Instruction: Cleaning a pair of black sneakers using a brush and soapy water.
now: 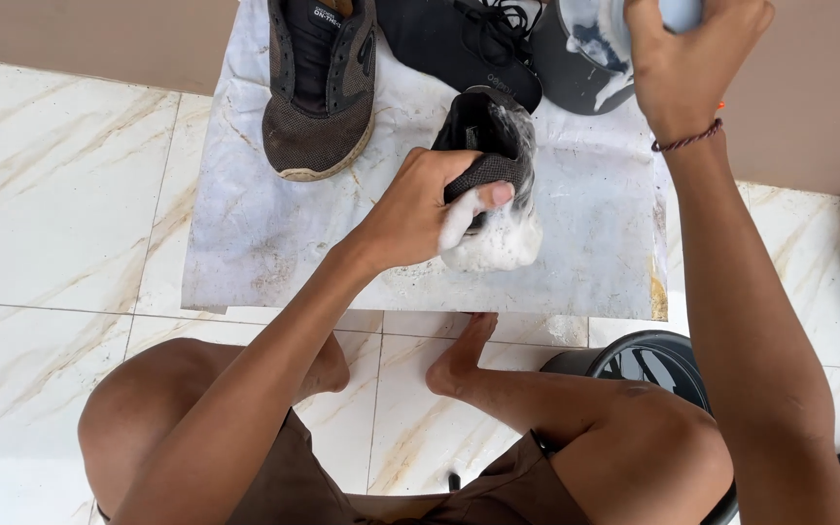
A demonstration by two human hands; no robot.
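1. Bare knees framed the bottom edge, both feet resting on marble tiles.
2. Left hand was clamped around a soapy black shoe, held on a white slab.
3. Right hand was closed on a pale object over a dark basin; what it was cannot be told.
4. A brown sneaker and a black sneaker lay beyond.

Single head view, worn on the person, looking steeply down over knees and bare feet at the tiled floor; close, arm's reach; slab fills upper centre; shoes at 12 o'clock cut by the top edge; bucket at 5 o'clock
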